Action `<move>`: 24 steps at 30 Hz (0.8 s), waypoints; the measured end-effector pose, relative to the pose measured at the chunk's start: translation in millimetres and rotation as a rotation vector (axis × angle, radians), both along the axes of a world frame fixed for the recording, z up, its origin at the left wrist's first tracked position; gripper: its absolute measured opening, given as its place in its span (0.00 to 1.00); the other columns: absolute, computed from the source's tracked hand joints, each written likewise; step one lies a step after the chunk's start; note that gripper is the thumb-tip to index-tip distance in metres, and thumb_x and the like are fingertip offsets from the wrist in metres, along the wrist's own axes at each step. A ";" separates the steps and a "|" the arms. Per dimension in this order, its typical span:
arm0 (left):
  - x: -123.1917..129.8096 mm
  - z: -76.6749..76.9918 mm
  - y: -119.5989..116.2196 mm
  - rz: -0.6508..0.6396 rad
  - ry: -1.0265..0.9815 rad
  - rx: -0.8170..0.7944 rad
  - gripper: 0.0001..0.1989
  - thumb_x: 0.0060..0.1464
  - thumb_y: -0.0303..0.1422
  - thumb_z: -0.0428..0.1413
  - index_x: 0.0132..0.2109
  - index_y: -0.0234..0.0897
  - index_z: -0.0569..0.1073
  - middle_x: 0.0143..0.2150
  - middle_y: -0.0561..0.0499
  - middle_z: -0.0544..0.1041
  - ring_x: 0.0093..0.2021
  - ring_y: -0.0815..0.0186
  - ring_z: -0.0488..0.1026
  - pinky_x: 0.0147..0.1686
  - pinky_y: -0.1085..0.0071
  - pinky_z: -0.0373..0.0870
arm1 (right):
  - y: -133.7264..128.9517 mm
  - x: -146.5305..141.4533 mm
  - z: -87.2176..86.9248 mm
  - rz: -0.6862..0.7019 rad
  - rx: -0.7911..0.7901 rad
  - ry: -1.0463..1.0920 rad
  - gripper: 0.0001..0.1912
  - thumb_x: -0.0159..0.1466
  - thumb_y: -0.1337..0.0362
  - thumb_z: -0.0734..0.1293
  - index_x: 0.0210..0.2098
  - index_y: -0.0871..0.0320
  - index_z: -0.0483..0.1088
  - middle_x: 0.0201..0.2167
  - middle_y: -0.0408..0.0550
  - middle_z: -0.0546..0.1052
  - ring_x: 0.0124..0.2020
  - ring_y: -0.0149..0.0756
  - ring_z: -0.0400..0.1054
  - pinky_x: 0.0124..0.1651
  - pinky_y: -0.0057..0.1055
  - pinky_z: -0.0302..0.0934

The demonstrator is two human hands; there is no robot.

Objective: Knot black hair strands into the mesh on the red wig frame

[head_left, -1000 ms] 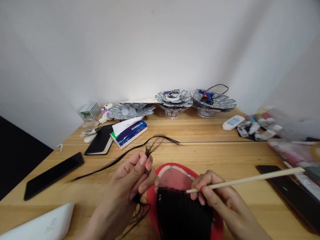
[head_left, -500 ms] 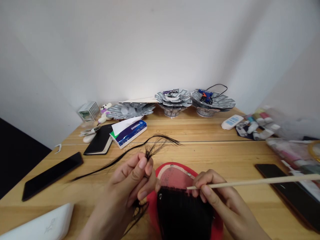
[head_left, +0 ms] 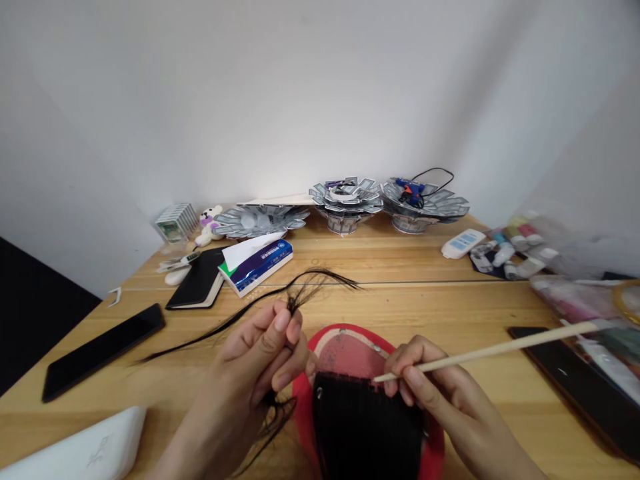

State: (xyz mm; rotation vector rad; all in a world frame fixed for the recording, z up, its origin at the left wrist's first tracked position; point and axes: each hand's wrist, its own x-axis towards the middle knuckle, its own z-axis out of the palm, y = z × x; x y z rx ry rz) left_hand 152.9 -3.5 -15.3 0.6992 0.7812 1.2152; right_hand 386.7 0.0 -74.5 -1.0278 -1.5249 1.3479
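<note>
Head view: where's the stick (head_left: 500, 349)?

Tip at far edge of black hair panel (head_left: 367, 427), contact unclear. Right hand (head_left: 445, 393) pinches it near the tip; shaft slants off rightward.

Left hand (head_left: 260, 363)?

Fingertips pinched on a hair tuft (head_left: 295, 303), left of panel; right's nearer.

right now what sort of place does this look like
Probably a craft corner: a wooden table with a loose strand of black hair lying on it, and what looks like a glue gun in a grey bowl.

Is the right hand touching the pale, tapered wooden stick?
Touching. The head view shows the right hand holding the pale, tapered wooden stick between thumb and fingers.
</note>
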 end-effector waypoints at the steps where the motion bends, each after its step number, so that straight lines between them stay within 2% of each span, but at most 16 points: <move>1: 0.3 -0.1 0.7 0.010 -0.003 0.003 0.13 0.59 0.38 0.61 0.29 0.37 0.73 0.16 0.62 0.57 0.20 0.75 0.45 0.32 0.80 0.67 | 0.9 0.4 0.0 0.003 -0.002 -0.004 0.17 0.71 0.51 0.62 0.31 0.55 0.72 0.29 0.44 0.73 0.31 0.35 0.68 0.35 0.28 0.62; 5: 0.9 -1.5 4.7 0.049 -0.015 0.029 0.12 0.56 0.36 0.64 0.29 0.35 0.72 0.16 0.63 0.53 0.19 0.77 0.48 0.32 0.79 0.69 | 5.4 1.6 0.5 0.019 -0.019 0.006 0.19 0.70 0.51 0.63 0.30 0.56 0.73 0.30 0.45 0.73 0.30 0.34 0.66 0.33 0.28 0.60; 12: -2.1 -7.5 15.4 0.122 0.002 0.012 0.12 0.53 0.36 0.67 0.29 0.35 0.73 0.15 0.64 0.55 0.18 0.77 0.50 0.30 0.80 0.69 | 11.6 5.6 1.6 0.086 -0.069 0.026 0.18 0.70 0.51 0.64 0.31 0.57 0.75 0.29 0.44 0.73 0.29 0.32 0.65 0.32 0.27 0.59; 17: -5.1 -9.5 18.5 0.080 0.062 0.023 0.13 0.56 0.37 0.64 0.30 0.35 0.73 0.16 0.63 0.56 0.19 0.77 0.49 0.30 0.79 0.68 | 11.6 4.8 -0.2 0.060 -0.070 0.019 0.21 0.69 0.50 0.64 0.30 0.58 0.75 0.28 0.45 0.73 0.26 0.31 0.63 0.29 0.27 0.58; 24: -12.5 -10.7 15.4 -0.035 0.125 0.054 0.15 0.58 0.40 0.63 0.30 0.35 0.71 0.17 0.63 0.56 0.19 0.76 0.47 0.29 0.78 0.65 | 11.2 -3.7 2.3 -0.001 -0.109 0.058 0.22 0.67 0.45 0.65 0.30 0.57 0.68 0.23 0.44 0.75 0.22 0.30 0.60 0.26 0.26 0.55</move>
